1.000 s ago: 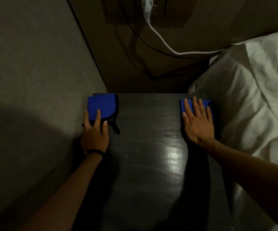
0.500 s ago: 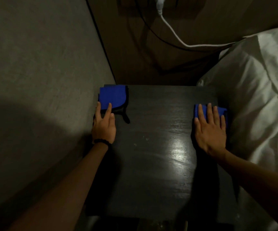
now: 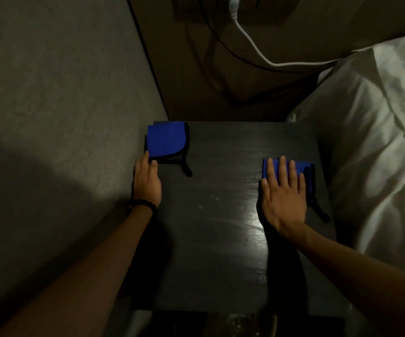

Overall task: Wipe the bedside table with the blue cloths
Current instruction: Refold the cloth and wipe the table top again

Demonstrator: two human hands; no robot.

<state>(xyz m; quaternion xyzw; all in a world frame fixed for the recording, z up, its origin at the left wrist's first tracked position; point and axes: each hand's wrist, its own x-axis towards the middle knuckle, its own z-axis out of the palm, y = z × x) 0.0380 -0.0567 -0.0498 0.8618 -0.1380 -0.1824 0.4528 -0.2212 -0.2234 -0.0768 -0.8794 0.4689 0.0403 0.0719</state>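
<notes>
**Currently: Two Hands, Two Cloths on Worktop**

Left hand [image 3: 147, 183] lies palm down at the 9 o'clock edge of the dark worktop [image 3: 221, 251]. Its fingers [image 3: 145, 161] are held close together, tips touching the near edge of the left blue cloth [image 3: 165, 139], gripping nothing. A dark bracelet [image 3: 143, 205] circles the wrist.

Right hand [image 3: 283, 198] lies flat at 3 o'clock. Its fingers [image 3: 281, 171] are spread, pressing down on the right blue cloth [image 3: 303, 169], which is mostly covered.

Count: two cloths, both folded, well apart. The left cloth sits at the 10 o'clock corner, beside the wall [image 3: 63, 93]. White bedding [image 3: 378, 142] adjoins the 3 o'clock side. One white cable [image 3: 252, 45] hangs at 12 o'clock.
</notes>
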